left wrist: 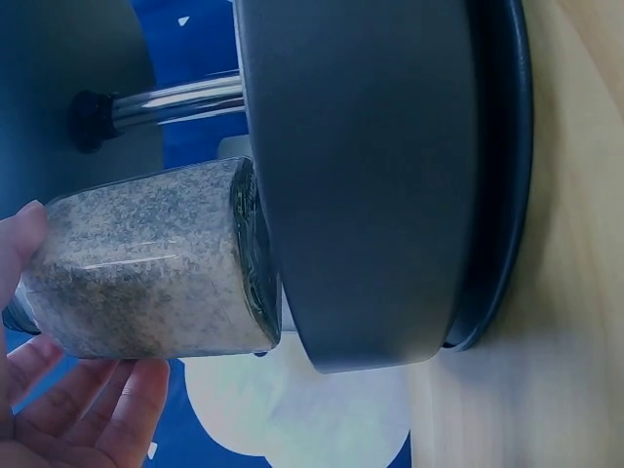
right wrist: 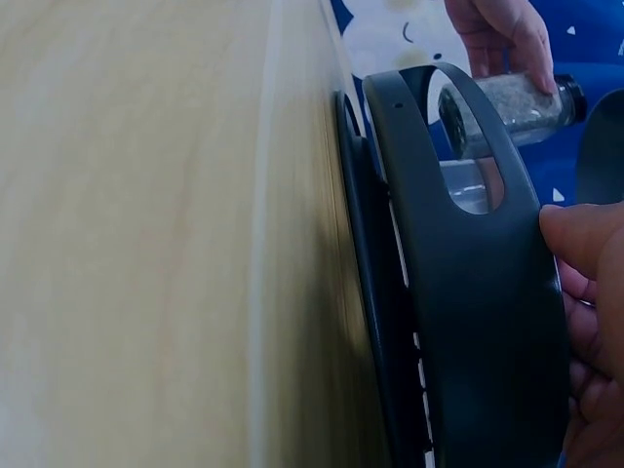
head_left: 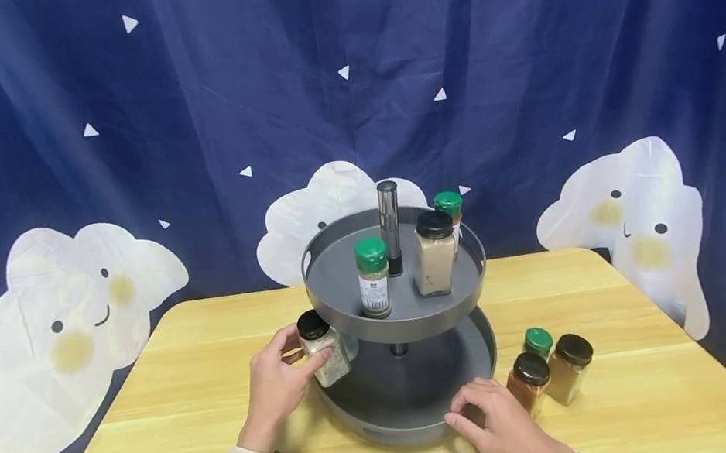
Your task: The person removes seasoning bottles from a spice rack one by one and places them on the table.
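My left hand [head_left: 280, 380] grips a clear spice jar [left wrist: 146, 263] with a black lid and speckled grey-white contents, thumb on one side and fingers on the other. The jar is tilted at the left side of the dark grey two-tier turntable [head_left: 422, 433], its base close to the lower tray's rim. Behind it, another clear jar [right wrist: 466, 185] shows partly on the lower tier. At the front right, my right hand [head_left: 498, 421] pinches the lower tray's rim [right wrist: 487, 292], with the thumb on the outside and the curled fingers partly hidden.
On the upper tier stand a green-lidded shaker [head_left: 374, 287], a black-lidded beige jar [head_left: 435, 263] and another green-lidded jar [head_left: 449, 203]. Right of the turntable, two black-lidded jars [head_left: 568, 372] and a green-lidded one [head_left: 538, 341] stand on the wooden table [head_left: 214, 358]. A blue curtain hangs behind.
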Demonstrator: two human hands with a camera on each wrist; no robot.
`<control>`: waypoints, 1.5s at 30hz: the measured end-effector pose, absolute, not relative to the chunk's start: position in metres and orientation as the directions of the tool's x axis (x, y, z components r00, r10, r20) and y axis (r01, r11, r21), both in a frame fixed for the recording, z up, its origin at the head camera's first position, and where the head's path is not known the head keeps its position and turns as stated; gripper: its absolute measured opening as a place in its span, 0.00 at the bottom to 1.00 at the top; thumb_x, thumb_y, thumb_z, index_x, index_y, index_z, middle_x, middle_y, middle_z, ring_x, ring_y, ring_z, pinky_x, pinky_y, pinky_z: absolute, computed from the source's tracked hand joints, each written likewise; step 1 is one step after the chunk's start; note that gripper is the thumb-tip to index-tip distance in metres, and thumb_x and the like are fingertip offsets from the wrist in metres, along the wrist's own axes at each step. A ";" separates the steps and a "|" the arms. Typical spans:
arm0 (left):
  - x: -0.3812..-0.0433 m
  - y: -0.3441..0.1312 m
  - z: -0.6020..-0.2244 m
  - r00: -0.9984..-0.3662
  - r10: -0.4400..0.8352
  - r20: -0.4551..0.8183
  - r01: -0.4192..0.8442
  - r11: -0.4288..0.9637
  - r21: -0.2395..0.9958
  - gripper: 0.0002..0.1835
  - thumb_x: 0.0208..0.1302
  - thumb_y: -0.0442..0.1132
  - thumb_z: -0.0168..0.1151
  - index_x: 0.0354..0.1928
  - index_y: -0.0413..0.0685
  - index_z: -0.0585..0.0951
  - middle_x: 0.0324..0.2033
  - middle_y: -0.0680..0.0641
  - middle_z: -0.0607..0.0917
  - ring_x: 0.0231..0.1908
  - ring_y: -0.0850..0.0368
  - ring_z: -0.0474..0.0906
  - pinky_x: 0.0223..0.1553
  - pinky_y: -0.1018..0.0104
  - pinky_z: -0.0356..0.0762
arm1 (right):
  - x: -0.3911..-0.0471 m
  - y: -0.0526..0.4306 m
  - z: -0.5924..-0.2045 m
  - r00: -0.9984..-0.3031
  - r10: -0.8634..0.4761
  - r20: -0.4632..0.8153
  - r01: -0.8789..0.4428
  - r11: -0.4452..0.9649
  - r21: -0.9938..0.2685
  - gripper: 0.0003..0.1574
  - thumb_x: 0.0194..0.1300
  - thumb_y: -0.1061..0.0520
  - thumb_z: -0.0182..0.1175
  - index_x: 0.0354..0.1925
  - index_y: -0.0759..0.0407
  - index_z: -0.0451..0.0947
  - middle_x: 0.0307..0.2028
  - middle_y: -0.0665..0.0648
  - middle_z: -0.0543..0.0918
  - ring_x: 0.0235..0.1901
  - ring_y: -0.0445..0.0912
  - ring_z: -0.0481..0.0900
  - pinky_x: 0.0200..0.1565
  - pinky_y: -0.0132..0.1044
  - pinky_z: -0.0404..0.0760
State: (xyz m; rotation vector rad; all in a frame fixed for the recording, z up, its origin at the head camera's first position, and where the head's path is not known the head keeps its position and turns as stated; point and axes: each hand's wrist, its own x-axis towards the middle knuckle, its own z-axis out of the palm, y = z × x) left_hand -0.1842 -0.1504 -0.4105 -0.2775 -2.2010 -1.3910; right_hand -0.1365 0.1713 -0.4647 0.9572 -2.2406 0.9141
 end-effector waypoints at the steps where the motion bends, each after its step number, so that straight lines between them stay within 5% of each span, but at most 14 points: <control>1: -0.184 -0.151 -0.410 -0.845 -0.100 0.525 0.430 0.455 0.780 0.25 0.43 0.35 0.80 0.47 0.40 0.82 0.37 0.45 0.87 0.39 0.51 0.84 0.41 0.62 0.84 | -0.136 0.171 -0.464 -0.607 -0.407 0.682 -0.768 0.520 -0.373 0.16 0.52 0.60 0.72 0.29 0.42 0.75 0.29 0.33 0.75 0.30 0.31 0.72 0.35 0.28 0.72; 31: -0.182 -0.171 -0.402 -0.867 -0.128 0.482 0.361 0.504 0.784 0.26 0.45 0.36 0.79 0.48 0.37 0.82 0.39 0.40 0.86 0.42 0.45 0.83 0.42 0.60 0.84 | -0.135 0.172 -0.460 -0.618 -0.411 0.670 -0.768 0.499 -0.402 0.15 0.52 0.62 0.72 0.28 0.45 0.76 0.29 0.34 0.76 0.29 0.38 0.76 0.34 0.29 0.73; 45: -0.181 -0.183 -0.400 -0.901 -0.131 0.413 0.275 0.565 0.778 0.27 0.46 0.41 0.79 0.48 0.39 0.81 0.39 0.43 0.86 0.43 0.49 0.82 0.43 0.62 0.83 | -0.135 0.174 -0.462 -0.634 -0.409 0.656 -0.758 0.499 -0.421 0.15 0.53 0.61 0.72 0.29 0.43 0.76 0.29 0.34 0.76 0.30 0.33 0.73 0.33 0.29 0.73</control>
